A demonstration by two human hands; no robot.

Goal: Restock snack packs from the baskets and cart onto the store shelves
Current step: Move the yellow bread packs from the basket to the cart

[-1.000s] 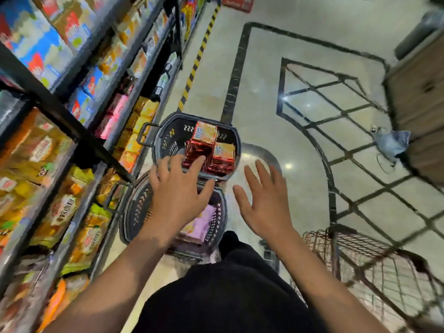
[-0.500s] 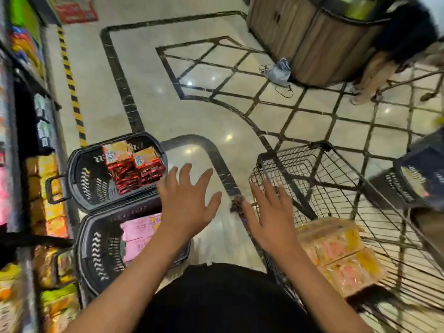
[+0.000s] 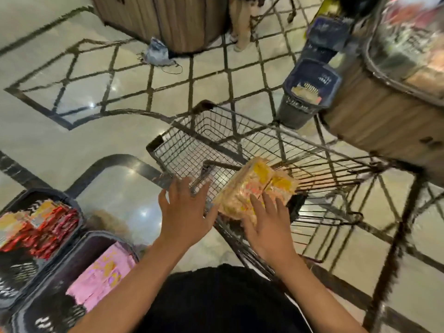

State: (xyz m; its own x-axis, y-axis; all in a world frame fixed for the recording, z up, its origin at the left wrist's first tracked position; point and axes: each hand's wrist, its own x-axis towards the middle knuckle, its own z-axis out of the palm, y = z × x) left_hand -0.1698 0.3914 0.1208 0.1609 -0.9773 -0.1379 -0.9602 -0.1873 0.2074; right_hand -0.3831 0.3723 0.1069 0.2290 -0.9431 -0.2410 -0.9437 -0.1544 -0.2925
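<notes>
A wire shopping cart point(image 3: 216, 131) stands in front of me with orange-and-yellow snack packs point(image 3: 254, 186) in it. My right hand point(image 3: 266, 227) reaches over the cart's near rim, fingers spread, its fingertips on the packs. My left hand point(image 3: 185, 212) hovers with spread fingers just left of them, over the cart's corner, holding nothing. At the lower left are two dark baskets: one point(image 3: 72, 207) with red and orange packs point(image 3: 45, 231), the nearer one point(image 3: 79, 246) with pink packs point(image 3: 105, 277).
A wooden display stand point(image 3: 168, 20) stands at the back, a crumpled grey bag point(image 3: 157, 54) at its foot and a person's legs point(image 3: 240, 25) beside it. Right of the cart are stacked dark baskets point(image 3: 310, 92) against another wooden display point(image 3: 384, 123).
My view has swung right, from the shelves and baskets to the cart. Both hands moved right with it, and my right hand has come down onto the orange packs.
</notes>
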